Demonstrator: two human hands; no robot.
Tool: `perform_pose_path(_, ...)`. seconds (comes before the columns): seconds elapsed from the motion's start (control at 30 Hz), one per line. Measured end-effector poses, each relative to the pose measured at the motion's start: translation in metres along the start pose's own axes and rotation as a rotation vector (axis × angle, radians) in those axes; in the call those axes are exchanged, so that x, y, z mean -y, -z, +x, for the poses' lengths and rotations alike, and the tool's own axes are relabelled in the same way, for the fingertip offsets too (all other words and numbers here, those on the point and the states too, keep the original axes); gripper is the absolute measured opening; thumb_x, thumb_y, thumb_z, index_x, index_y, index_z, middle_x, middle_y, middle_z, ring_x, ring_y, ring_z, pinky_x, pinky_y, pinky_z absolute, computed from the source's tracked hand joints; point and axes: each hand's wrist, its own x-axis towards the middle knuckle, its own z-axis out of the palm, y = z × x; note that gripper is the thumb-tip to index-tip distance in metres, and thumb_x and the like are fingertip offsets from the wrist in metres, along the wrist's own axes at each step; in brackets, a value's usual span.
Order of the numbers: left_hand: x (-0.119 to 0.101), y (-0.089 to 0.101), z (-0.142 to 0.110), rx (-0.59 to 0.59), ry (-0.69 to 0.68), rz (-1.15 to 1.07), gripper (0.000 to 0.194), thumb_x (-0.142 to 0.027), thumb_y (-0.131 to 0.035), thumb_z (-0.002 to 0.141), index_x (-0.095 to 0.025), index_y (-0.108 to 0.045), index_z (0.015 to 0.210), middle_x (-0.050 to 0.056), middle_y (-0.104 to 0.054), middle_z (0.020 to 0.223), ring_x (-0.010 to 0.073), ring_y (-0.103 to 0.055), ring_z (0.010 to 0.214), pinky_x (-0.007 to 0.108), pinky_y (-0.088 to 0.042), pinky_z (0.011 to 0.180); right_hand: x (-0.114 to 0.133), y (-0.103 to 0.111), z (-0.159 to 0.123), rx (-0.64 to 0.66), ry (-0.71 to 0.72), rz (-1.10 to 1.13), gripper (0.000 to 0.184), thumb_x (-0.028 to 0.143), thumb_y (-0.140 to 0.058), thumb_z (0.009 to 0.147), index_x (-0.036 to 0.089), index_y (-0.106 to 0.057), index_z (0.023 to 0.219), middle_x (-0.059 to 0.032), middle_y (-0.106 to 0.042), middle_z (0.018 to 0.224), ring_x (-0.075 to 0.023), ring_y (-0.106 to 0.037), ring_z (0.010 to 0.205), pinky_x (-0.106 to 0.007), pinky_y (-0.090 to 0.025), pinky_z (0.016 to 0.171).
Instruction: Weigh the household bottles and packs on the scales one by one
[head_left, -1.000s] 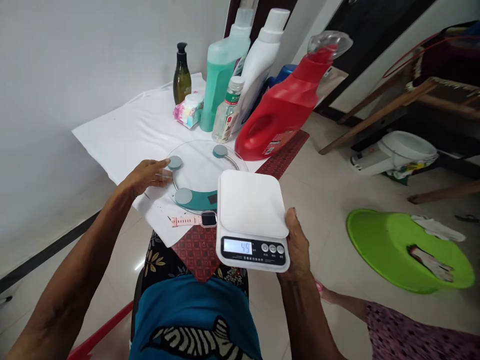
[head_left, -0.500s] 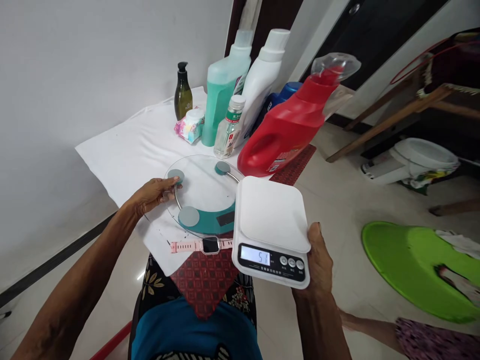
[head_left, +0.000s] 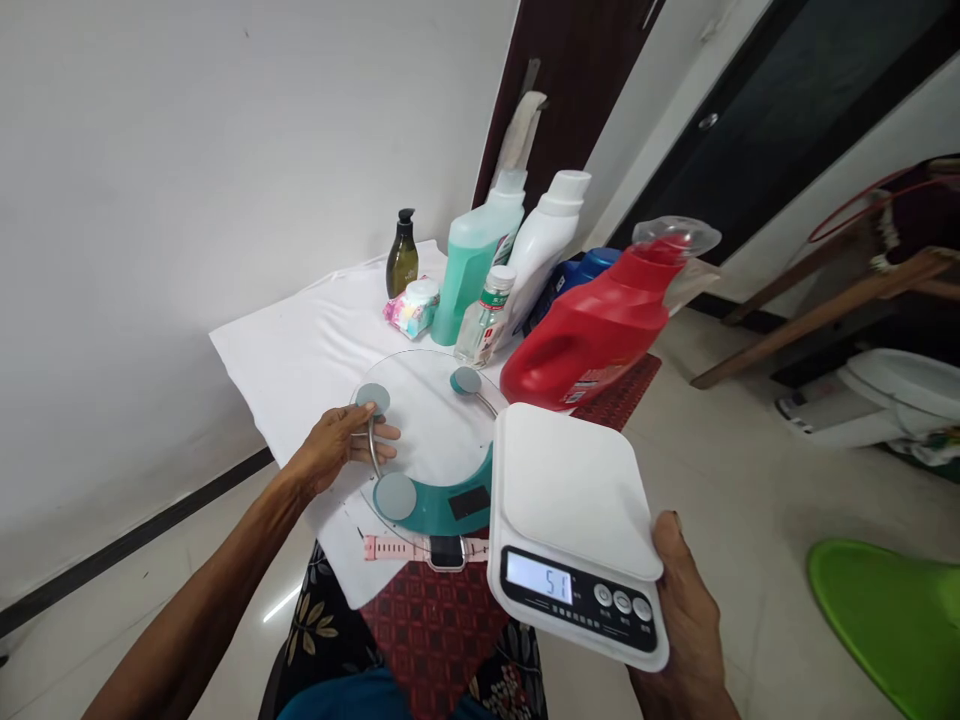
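My left hand (head_left: pixel 341 448) grips the left edge of a round glass bathroom scale (head_left: pixel 427 440), thumb on top and fingers showing through the glass underneath. The bathroom scale has grey round pads and a teal band with a dark display. My right hand (head_left: pixel 686 610) holds a white digital kitchen scale (head_left: pixel 574 490) by its right side. Its lit display reads about 51, with three round buttons beside it. The kitchen scale covers the right part of the bathroom scale. A pink-strapped smartwatch (head_left: pixel 448 552) lies at the near edge of the glass, partly hidden by the kitchen scale.
On the white cloth (head_left: pixel 292 345) stand a dark pump bottle (head_left: pixel 403 258), a wipes pack (head_left: pixel 414 308), a green bottle (head_left: pixel 469 265), a small clear bottle (head_left: pixel 484 320), a white bottle (head_left: pixel 546 235), a blue bottle (head_left: pixel 577 275) and a red detergent jug (head_left: pixel 592 325). A green stool (head_left: pixel 892 610) is at right.
The camera view has tilted up, so the things sit lower and further right. My left fingers reach further under the glass. Both hands keep their scales; the display reading looks the same.
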Motion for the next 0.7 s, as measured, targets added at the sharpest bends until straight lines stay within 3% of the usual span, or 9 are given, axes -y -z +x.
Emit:
perform_pose_path(0.23, -0.008, 0.048, -0.038, -0.253, -0.049, -0.057, 0.027, -0.036, -0.075, 0.094, -0.009, -0.074, 0.095, 0.02, -0.083, 0.097, 0.0229, -0.076, 0.065, 0.032, -0.061, 0.062, 0.003, 0.002, -0.004, 0.04, -0.008, -0.026, 0.067, 0.076, -0.078, 0.085, 0.029, -0.083, 0.131, -0.0093, -0.085, 0.12, -0.0411, -0.077, 0.125, -0.061, -0.058, 0.119)
perform_pose_path(0.4, -0.018, 0.085, -0.059, -0.464, -0.05, -0.158, 0.015, -0.025, -0.066, 0.097, -0.012, -0.073, 0.096, 0.014, -0.082, 0.091, 0.0195, -0.074, 0.061, 0.03, -0.063, 0.058, 0.009, -0.019, -0.01, 0.12, 0.016, -0.017, 0.069, 0.072, -0.083, 0.081, 0.026, -0.083, 0.132, -0.0109, -0.085, 0.118, -0.042, -0.077, 0.125, -0.06, -0.06, 0.116)
perform_pose_path(0.53, -0.024, 0.108, -0.053, -0.537, -0.139, -0.243, 0.01, -0.025, -0.067, 0.096, -0.016, -0.071, 0.092, 0.01, -0.081, 0.088, 0.0192, -0.075, 0.063, 0.03, -0.065, 0.061, 0.012, -0.038, -0.014, 0.121, 0.043, -0.03, 0.068, 0.07, -0.089, 0.074, 0.028, -0.084, 0.128, -0.0087, -0.086, 0.114, -0.041, -0.077, 0.126, -0.057, -0.061, 0.115)
perform_pose_path(0.7, -0.035, 0.121, -0.029, -0.593, -0.305, -0.283, 0.01, -0.025, -0.067, 0.095, -0.019, -0.061, 0.089, 0.007, -0.081, 0.084, 0.0176, -0.075, 0.065, 0.026, -0.064, 0.066, 0.009, -0.044, -0.015, 0.15, 0.013, -0.03, 0.068, 0.074, -0.087, 0.075, 0.027, -0.085, 0.124, -0.0086, -0.086, 0.117, -0.0405, -0.076, 0.129, -0.056, -0.06, 0.117)
